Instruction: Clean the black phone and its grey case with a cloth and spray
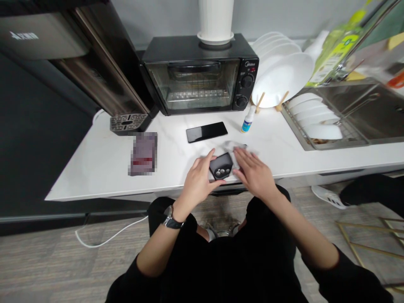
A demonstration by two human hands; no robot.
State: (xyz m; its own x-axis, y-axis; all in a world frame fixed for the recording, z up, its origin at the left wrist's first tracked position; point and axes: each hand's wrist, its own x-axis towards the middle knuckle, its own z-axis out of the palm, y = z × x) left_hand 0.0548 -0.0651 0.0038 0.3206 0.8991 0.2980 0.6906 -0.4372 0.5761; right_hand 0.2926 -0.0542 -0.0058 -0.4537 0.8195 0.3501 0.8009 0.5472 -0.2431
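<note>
My left hand grips the left edge of a black phone that lies camera side up at the front edge of the white counter. My right hand lies with fingers stretched flat over the phone's right end and a pale cloth under it. A second black phone lies screen up a little farther back. A small white bottle with a blue label stands to its right.
A black toaster oven stands at the back with a white cylinder on top. White plates lean in a rack, beside a sink holding dishes. A blurred card lies left. A dark appliance stands far left.
</note>
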